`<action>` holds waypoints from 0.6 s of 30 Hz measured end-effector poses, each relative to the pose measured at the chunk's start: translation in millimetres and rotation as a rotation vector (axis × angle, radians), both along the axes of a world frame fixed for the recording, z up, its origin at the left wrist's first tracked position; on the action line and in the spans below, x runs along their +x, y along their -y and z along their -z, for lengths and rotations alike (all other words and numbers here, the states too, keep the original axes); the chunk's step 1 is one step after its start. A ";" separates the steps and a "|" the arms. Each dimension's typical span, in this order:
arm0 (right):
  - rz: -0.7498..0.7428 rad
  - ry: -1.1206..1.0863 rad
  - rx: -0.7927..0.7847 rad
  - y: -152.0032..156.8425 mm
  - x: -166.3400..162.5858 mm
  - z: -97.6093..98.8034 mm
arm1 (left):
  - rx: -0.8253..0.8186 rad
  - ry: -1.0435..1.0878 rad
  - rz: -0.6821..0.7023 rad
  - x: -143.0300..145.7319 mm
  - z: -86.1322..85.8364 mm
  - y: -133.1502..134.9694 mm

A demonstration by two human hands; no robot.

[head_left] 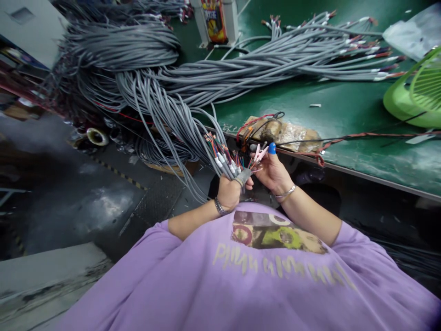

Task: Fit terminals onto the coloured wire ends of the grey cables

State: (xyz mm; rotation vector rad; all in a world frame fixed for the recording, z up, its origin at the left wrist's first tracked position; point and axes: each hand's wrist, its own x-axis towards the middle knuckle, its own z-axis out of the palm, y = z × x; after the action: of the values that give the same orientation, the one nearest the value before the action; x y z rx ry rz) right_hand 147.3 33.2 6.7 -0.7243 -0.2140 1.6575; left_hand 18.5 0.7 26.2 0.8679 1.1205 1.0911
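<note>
We see the left hand [230, 192] closed around the end of a bunch of grey cables [182, 120], which runs from the far left of the bench [358, 106] down over its near edge. Coloured wires [214, 143] and white sleeves [220, 161] show at the cable ends, just beyond the fist. To its right, the right hand [270, 172], with a blue cover [272, 148] on one fingertip, has its fingers drawn in by a pink clip [261, 152] and some thin wire ends; we cannot tell which of these it grips. Just beyond, at the bench's near edge, we find a taped block [292, 136] with red and black cords about it. Farther off, more cables [275, 62] stretch left to right, and a green fan [413, 92] stands at the right, near a plastic bag [415, 31].
</note>
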 end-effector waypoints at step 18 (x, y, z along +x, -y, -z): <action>-0.450 0.369 0.120 23.0 31.0 -8.0 | 0.069 -0.070 0.139 -21.0 18.0 7.3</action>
State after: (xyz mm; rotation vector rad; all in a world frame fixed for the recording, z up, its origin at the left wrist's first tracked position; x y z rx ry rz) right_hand 178.3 10.2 14.7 -0.9343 -0.7798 1.8988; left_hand -2.4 -6.5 8.2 1.0295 1.0683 0.9952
